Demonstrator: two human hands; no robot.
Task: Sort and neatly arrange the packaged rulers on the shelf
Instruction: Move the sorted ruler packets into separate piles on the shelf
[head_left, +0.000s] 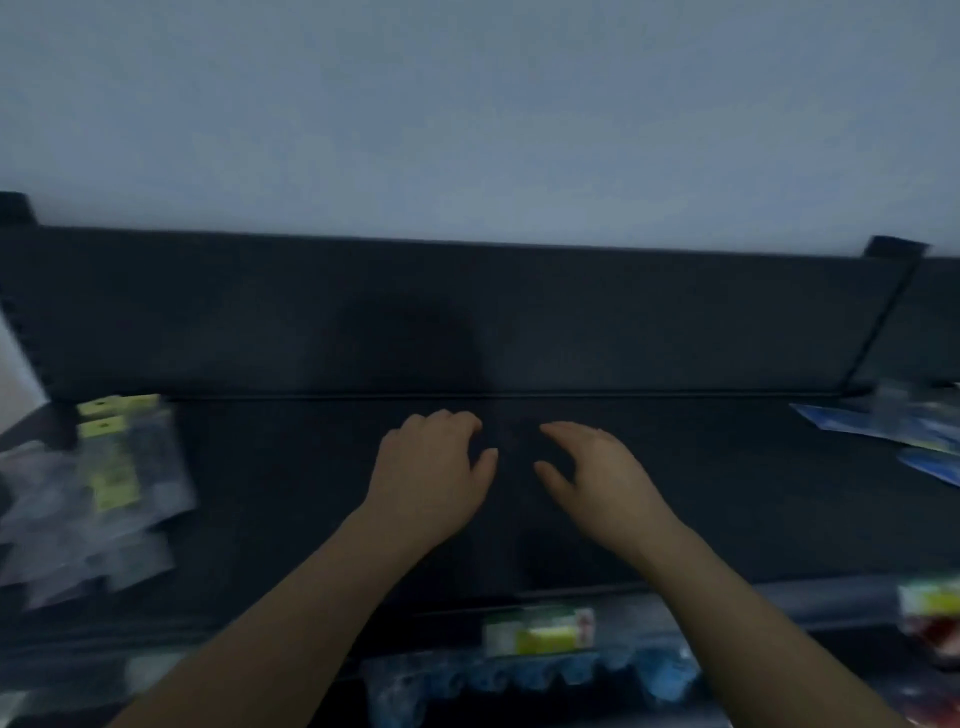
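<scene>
Both of my hands hover over the middle of a dark shelf (727, 493), close together and holding nothing. My left hand (434, 467) has loosely bent fingers pointing toward the back panel. My right hand (597, 478) is spread with relaxed fingers. A blurred pile of clear packages with yellow-green header cards (98, 483) lies at the shelf's left end, well left of my left hand. Blue packages (893, 428) lie at the right end, far from my right hand. The frame is dim and blurred, so I cannot tell which packages hold rulers.
A dark back panel (415, 312) rises behind the shelf under a pale wall. Below the shelf's front edge hang a green-and-white boxed item (540, 631), blue blister packs (519, 680) and a red-and-green packet (932, 618).
</scene>
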